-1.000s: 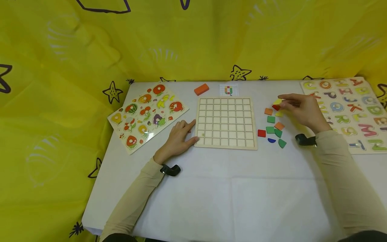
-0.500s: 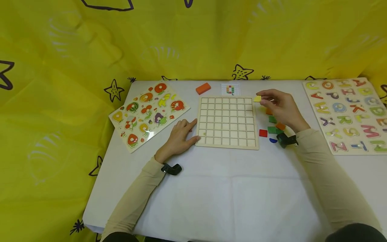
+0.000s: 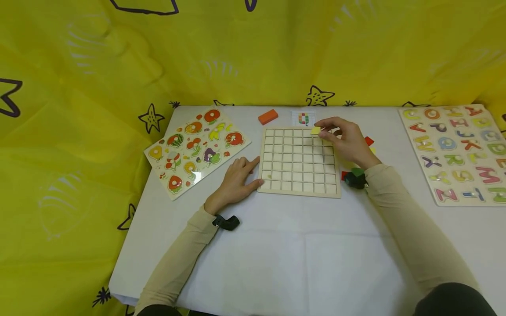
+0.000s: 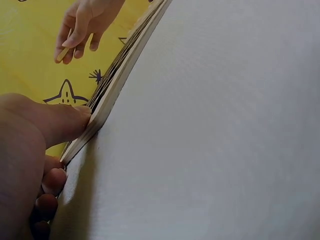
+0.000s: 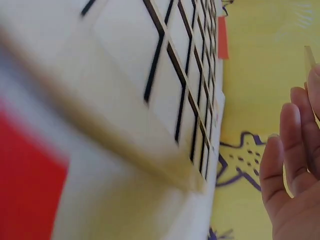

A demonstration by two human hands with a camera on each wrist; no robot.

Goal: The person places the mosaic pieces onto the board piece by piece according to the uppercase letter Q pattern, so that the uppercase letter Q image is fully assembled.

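A pale wooden grid board (image 3: 297, 167) lies flat in the middle of the table, its square cells bare. My right hand (image 3: 348, 139) pinches a yellow square tile (image 3: 315, 131) between thumb and fingers over the board's top row, toward the right. Edge-on, the tile (image 5: 309, 60) shows in the right wrist view, above the fingers. My left hand (image 3: 234, 181) touches the board's left side, its index finger straight against the edge and its thumb at the near corner. The left wrist view shows the thumb (image 4: 67, 122) resting on the board's edge.
Right of the board lie loose tiles, including a red one (image 3: 369, 141) and a green one (image 3: 357, 171), partly hidden by my right arm. A small pattern card (image 3: 296, 113) and an orange block (image 3: 268, 117) sit behind. A fruit puzzle (image 3: 182, 151) is left, a letter puzzle (image 3: 454, 153) right.
My right hand has picked up the yellow tile from the loose pile and carried it left, over the board's top row. The left hand stays at the board's edge.
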